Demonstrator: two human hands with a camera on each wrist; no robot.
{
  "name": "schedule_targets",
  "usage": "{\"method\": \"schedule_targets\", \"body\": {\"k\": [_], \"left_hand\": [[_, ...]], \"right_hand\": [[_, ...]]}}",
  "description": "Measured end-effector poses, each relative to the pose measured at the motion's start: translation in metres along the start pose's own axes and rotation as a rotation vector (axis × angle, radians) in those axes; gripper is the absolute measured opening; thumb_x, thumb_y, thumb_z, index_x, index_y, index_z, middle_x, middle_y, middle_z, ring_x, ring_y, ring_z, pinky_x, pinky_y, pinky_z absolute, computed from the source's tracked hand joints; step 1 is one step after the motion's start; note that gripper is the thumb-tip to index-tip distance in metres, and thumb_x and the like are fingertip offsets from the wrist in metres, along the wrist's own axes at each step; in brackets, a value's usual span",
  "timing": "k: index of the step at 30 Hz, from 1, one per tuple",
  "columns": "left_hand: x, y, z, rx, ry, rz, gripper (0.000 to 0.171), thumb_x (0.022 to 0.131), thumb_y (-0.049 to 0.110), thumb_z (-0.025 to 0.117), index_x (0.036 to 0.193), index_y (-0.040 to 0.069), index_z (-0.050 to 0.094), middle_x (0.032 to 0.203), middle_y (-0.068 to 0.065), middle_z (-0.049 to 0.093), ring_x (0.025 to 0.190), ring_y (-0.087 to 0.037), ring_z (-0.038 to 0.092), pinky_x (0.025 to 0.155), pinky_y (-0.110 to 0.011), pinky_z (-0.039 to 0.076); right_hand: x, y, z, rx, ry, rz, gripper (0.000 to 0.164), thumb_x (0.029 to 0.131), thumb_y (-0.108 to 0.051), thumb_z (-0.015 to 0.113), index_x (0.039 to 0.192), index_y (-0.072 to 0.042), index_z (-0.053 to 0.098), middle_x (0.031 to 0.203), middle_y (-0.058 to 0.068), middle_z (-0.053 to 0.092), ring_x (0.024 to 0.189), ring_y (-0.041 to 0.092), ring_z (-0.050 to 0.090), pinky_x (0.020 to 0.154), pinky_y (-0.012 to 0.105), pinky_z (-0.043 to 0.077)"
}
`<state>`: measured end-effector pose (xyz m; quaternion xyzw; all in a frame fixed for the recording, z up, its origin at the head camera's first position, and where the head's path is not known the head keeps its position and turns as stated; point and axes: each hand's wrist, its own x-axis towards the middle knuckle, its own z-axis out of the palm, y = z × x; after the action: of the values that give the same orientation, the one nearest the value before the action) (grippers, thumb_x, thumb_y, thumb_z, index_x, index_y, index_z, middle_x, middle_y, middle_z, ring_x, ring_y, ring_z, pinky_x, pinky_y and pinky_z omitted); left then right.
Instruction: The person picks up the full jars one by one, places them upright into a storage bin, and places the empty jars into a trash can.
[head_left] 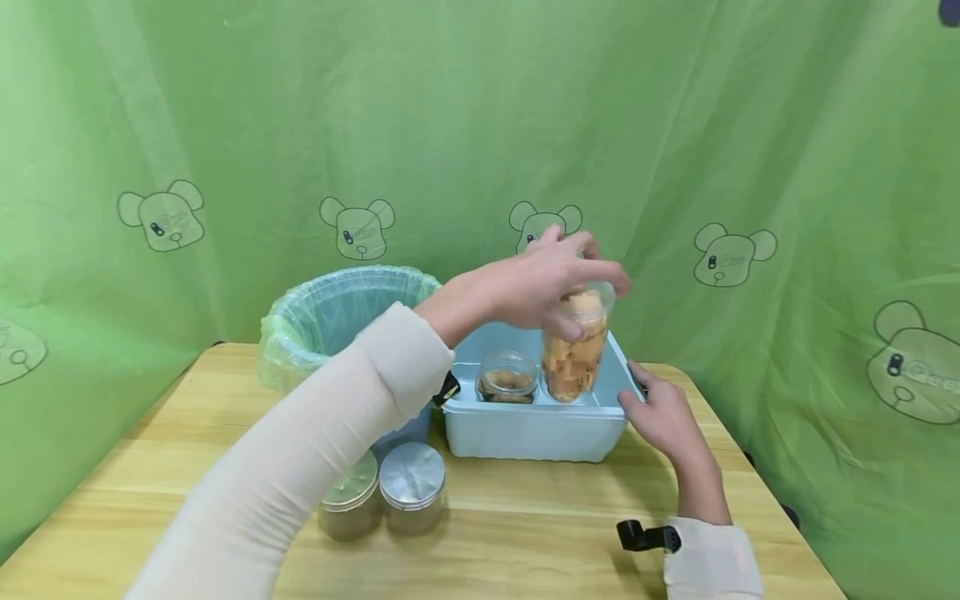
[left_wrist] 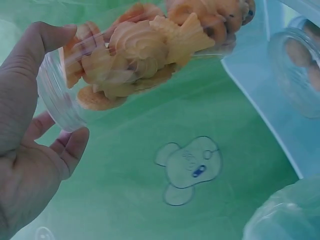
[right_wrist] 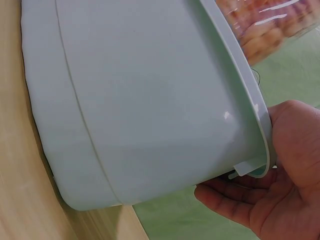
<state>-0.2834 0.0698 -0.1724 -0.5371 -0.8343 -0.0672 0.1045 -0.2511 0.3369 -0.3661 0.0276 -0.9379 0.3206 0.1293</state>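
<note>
My left hand [head_left: 547, 279] grips a clear jar of cookies [head_left: 572, 367] near its top, thumb on one side and fingers on the other. Piped, shell-shaped cookies [left_wrist: 137, 47] show through its wall in the left wrist view. The jar is held over a light blue plastic bin [head_left: 532, 435], its lower end overlapping the bin's inside. A shorter glass jar [head_left: 507, 377] with brown contents sits in the bin, to the left. At the bin's right side, my right hand [head_left: 663, 414] holds the rim, with its thumb over the edge and fingers [right_wrist: 225, 200] underneath.
Left of the bin stands a bucket lined with a pale green bag [head_left: 296, 342], partly behind my left arm. Two lidded jars, one silver-topped [head_left: 412, 483] and one greenish [head_left: 352, 492], stand on the wooden table [head_left: 517, 533] in front. A green curtain [head_left: 450, 125] hangs behind.
</note>
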Motion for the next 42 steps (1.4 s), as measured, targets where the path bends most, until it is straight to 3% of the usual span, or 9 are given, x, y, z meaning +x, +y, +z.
{"method": "schedule_targets", "body": {"k": [7,22,35,42], "left_hand": [[0.01,-0.013,0.021,-0.036,0.001,-0.035,0.053,0.089,0.026,0.075,0.137,0.039,0.056,0.139,0.0,0.046,0.109,-0.021,0.035,0.088,-0.03,0.034],[0.023,-0.019,0.072,-0.121,-0.018,-0.044,0.057,0.087,0.029,0.082,0.138,0.036,0.058,0.136,-0.001,0.047,0.109,-0.02,0.035,0.089,-0.03,0.034],[0.022,-0.017,0.107,-0.11,-0.067,-0.05,0.054,0.088,0.028,0.078,0.137,0.038,0.058,0.134,0.0,0.047,0.106,-0.02,0.034,0.085,-0.028,0.032],[0.019,-0.016,0.116,-0.127,-0.114,-0.087,0.055,0.09,0.028,0.078,0.139,0.038,0.057,0.136,-0.001,0.045,0.109,-0.019,0.034,0.087,-0.028,0.034]], "right_hand": [[0.001,0.002,0.001,0.003,-0.003,0.019,0.061,0.1,-0.017,0.049,0.153,0.01,0.036,0.062,0.006,0.043,0.045,0.011,0.036,0.043,0.031,0.038],[-0.001,0.0,0.002,0.028,-0.011,0.01,0.061,0.1,-0.016,0.051,0.154,0.009,0.035,0.065,0.007,0.048,0.046,0.012,0.037,0.042,0.031,0.038],[0.001,-0.003,0.002,0.021,-0.028,0.011,0.061,0.101,-0.017,0.051,0.156,0.006,0.034,0.068,0.009,0.049,0.045,0.012,0.036,0.044,0.032,0.039],[-0.001,-0.004,0.003,0.04,-0.032,0.012,0.061,0.101,-0.016,0.051,0.155,0.006,0.034,0.065,0.006,0.047,0.044,0.012,0.037,0.042,0.03,0.037]]}}
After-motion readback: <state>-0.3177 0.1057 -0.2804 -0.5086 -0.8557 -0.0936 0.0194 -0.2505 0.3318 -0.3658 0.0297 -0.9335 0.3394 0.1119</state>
